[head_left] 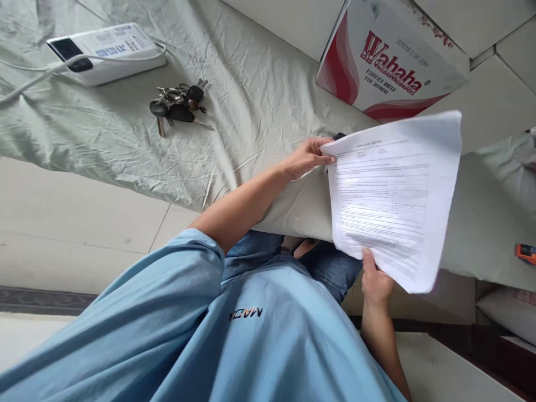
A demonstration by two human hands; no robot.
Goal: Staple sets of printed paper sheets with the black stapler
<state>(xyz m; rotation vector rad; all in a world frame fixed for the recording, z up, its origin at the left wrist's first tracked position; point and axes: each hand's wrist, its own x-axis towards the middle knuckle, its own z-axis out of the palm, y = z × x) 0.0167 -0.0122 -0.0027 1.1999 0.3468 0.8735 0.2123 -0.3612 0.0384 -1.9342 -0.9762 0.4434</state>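
Paper [393, 201], a printed sheet or thin sheaf, is held in the air over the edge of the bed [259, 100], toward 3 o'clock in the view. The left hand [307, 158] pinches its top left corner, thumb and fingers closed on the edge. The right hand [374, 279] grips the lower edge from beneath at about 5 o'clock, thumb lying on the printed face. The sheet tilts, its top corner rising toward 1 o'clock. A small dark object shows just behind the top left corner; what it is cannot be told.

The keys [178, 106] lie on the sheet at 11 o'clock, well apart from the hands. Beyond them, toward 10 o'clock, rests a white power bank [109, 50] with a white cable [29, 81] running off to the left edge. A red and white box [389, 61] printed "Wahaha" stands at 1 o'clock, just above the paper and beside the bed. A small orange object [526, 253] sits on the bed at 3 o'clock, cut by the frame edge. The person's blue shirt [234, 335] fills the lower part at 6 o'clock, with jeans [330, 268] showing between it and the bed. Pale floor tiles [75, 223] lie at 9 o'clock.
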